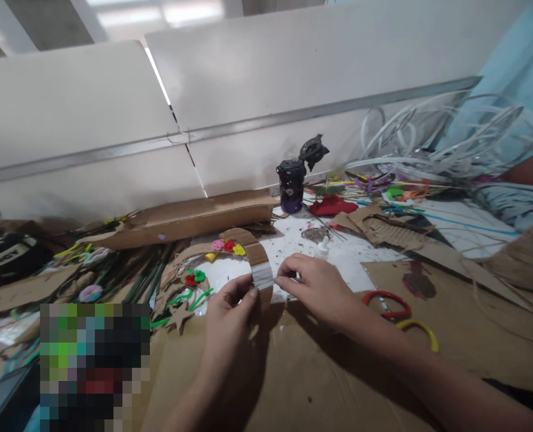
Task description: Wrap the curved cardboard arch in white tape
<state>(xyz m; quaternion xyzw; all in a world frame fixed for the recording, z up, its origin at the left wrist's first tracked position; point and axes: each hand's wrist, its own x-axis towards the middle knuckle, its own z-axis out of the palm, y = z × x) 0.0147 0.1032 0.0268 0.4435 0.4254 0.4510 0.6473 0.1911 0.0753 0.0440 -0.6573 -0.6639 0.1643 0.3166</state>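
A: Item one, your left hand (233, 309)?

B: Lower center of the frame. Thumb and fingers grip a curved cardboard band (247, 241), near its white section (261, 276).

A: Item two, your right hand (315, 287)?

B: Just right of the band, fingers curled toward the edge of the white section. I cannot tell whether they close on anything; whatever sits between your fingertips is too small to read.

A: Position of the band?

B: Center of the frame, raised on its curve, above the near end of a cardboard sheet (302, 381) that lies on the white counter (289, 231). Your left hand hides part of its lower end.

A: Condition: what is done?

B: One stretch of your band is white, streaked across. Judged from this, your work stands partway.

A: And what is left?

B: Above the white, your band is bare brown. Whether that stretch needs covering, I cannot say.

A: Loose stock about you?

B: Pink, red and yellow flowers (228, 246), at the band's inner side; attachment unclear. Red and green flowers (198, 275), left of center. One cardboard star (179, 317), below those. One small white bottle (323, 248), beyond your right hand. One pair of scissors (407, 306), red and yellow handles, right of center, partly behind your forearm.
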